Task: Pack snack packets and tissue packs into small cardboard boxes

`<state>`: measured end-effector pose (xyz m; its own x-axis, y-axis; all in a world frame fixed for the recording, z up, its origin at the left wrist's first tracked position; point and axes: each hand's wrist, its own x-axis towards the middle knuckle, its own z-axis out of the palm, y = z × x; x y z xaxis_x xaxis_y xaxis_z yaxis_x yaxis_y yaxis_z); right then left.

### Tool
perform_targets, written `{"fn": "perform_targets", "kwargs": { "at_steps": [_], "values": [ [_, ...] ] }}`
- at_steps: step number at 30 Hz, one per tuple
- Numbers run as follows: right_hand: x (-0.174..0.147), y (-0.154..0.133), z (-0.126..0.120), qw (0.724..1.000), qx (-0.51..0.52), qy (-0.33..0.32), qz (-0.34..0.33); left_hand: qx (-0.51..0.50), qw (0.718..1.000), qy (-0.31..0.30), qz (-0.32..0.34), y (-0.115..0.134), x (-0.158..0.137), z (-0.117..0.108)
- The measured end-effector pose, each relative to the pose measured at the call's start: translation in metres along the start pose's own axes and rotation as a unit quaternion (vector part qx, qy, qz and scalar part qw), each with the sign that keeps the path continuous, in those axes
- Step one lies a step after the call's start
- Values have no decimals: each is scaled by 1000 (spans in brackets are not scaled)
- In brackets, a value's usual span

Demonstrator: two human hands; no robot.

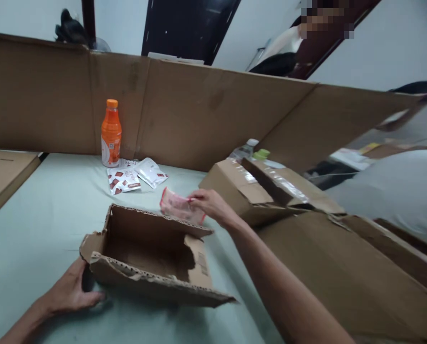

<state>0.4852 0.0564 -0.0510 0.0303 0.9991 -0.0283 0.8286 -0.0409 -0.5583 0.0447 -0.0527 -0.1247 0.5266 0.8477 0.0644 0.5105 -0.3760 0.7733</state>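
Note:
My right hand (212,204) pinches a pink and white packet (180,206) with red edges by its right side, just beyond the cardboard box's far wall. The small open-topped cardboard box (142,239) has torn, ragged edges, and no contents show inside it. At its left end is my left hand (68,287), thumb stretched out and apart, the other fingers partly hidden behind the torn flap. I cannot tell how firmly it touches the box. Farther back lie several white sachets, one with brown squares (123,180) and a plainer one (151,173). An orange bottle (111,136) stands upright behind them.
A tall cardboard partition (199,110) runs along the table's back. On the right stand larger cardboard boxes (342,267), with a clear bottle (247,148) and a green cap (261,154) behind one. Another carton (9,174) lies at the left edge. Other people are beyond the partition.

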Motion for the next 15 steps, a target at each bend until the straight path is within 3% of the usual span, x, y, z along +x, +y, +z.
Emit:
{"fn": "perform_targets", "kwargs": {
  "at_steps": [2, 5, 11, 15],
  "values": [
    [-44, 20, -20, 1000, -10, -13, 6, -30, 999, -24, 19, 7, 1, -11],
    [-89, 35, -28, 999, -19, -33, 22, -57, 997, -41, 35, 22, 20, -30],
    [-107, 22, -9, 1000, -14, 1, 24, -86, 994, -29, 67, 57, 71, -36],
    [-128, 9, -26, 997, 28, 71, 2, -83, 994, -8, 69, 68, 54, -32]
  ]
}}
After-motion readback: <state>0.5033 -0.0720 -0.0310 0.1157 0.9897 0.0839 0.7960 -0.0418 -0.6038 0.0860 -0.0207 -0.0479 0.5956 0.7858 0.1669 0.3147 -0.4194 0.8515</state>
